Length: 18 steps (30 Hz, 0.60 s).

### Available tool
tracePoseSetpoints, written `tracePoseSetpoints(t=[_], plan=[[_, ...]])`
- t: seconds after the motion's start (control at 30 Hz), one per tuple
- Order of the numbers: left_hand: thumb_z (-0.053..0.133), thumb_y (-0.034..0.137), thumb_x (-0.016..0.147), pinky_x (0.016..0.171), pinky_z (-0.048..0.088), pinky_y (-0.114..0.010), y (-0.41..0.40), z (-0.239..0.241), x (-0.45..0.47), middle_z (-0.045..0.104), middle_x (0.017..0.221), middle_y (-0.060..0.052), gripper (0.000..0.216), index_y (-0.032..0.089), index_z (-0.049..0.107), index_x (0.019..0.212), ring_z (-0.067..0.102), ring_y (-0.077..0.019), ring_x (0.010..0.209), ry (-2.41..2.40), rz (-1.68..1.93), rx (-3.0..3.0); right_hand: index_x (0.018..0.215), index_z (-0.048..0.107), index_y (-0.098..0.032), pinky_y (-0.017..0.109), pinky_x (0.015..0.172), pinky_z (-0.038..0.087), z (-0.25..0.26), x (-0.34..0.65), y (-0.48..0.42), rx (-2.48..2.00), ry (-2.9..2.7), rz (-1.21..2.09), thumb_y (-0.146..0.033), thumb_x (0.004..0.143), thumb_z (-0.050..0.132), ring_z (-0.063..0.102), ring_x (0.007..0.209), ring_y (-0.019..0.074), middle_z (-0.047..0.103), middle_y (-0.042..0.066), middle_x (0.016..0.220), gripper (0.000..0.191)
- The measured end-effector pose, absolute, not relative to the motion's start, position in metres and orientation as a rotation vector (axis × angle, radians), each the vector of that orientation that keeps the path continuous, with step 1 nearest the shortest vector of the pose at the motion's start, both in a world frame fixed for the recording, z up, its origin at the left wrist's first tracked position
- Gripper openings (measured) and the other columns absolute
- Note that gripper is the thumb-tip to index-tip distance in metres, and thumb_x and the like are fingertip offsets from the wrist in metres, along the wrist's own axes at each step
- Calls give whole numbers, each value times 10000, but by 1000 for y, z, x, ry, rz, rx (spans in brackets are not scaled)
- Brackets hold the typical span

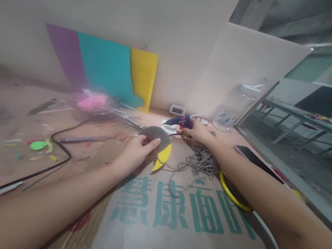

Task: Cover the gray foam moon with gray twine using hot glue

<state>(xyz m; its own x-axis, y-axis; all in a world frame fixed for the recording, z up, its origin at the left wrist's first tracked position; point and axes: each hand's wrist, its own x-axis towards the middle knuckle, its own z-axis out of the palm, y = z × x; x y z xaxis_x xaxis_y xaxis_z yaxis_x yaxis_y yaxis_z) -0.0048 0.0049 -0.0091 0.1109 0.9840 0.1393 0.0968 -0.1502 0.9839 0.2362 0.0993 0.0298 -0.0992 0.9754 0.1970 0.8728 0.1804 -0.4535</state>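
My left hand (137,153) pinches a round grey disc (154,133) between thumb and fingers. A yellow crescent-shaped piece (163,157) shows at the disc's lower right edge; whether it is fixed there I cannot tell. My right hand (197,132) is wrapped round a blue glue gun (181,121), its nozzle pointing left over a small white sheet (167,125). Below my right wrist lies a tangle of grey cord (202,162), with a loose strand running toward the crescent.
Purple, teal and yellow sheets (104,67) lean on the wall. Nearby stand a small digital clock (177,109) and a clear bottle (235,109). A black cable (60,159) crosses the left side among scraps. A dark phone (257,162) and yellow ring (232,196) lie right.
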Motion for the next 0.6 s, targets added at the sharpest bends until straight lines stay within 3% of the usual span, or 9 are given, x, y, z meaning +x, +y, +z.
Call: tracePoseSetpoints(t=[0.17,0.4,0.6], plan=[[663,567,735,569,392,-249,5,-8,-5,656,681,-28,422,145,653,748,570,-158,619,1123,1183,1451,1100,625,-127,278,700,478,40,236,91,-1698,-1924,328,-230,763,651,642,746,187,730,80,871,354],[638,559,762,597,406,-256,9,-13,-7,688,763,-56,436,132,677,835,580,-169,660,1110,1179,1476,822,672,-138,283,619,500,63,238,68,-1685,-1839,478,-292,824,621,669,707,201,733,117,790,162],[656,573,739,581,416,-259,10,-13,-7,623,635,-21,432,144,610,738,568,-150,598,1136,1197,1420,959,693,-184,346,804,527,63,233,12,-1404,-1818,652,-418,877,592,700,836,219,743,84,866,268]])
